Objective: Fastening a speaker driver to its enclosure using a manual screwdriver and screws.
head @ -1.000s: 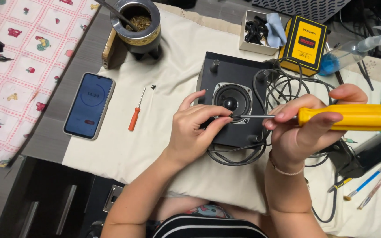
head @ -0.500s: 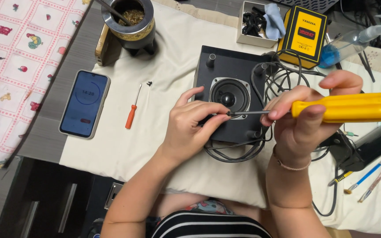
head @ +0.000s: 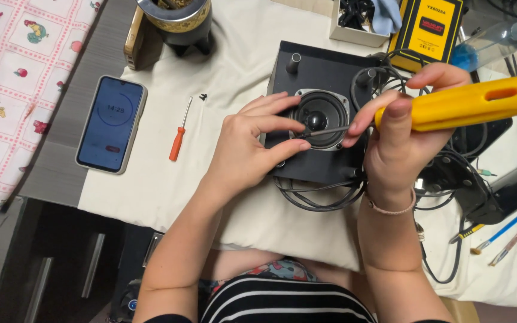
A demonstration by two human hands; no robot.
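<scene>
White cloth point(head: 222, 66), right hand point(head: 405, 140) gripping screwdriver point(head: 462, 104)

Grey wooden table point(head: 61, 128), part-covered by cream cloth point(head: 169, 191) and a patterned white-red cloth point(head: 13, 90) at left. Phone point(head: 110, 123) lies partly on bare table, partly on the cream cloth. On the cream cloth: small orange-handled screwdriver point(head: 178, 139), black speaker panel point(head: 321, 113), coiled black cables point(head: 318, 197), dark cup point(head: 178, 21), yellow meter point(head: 429, 27).
</scene>
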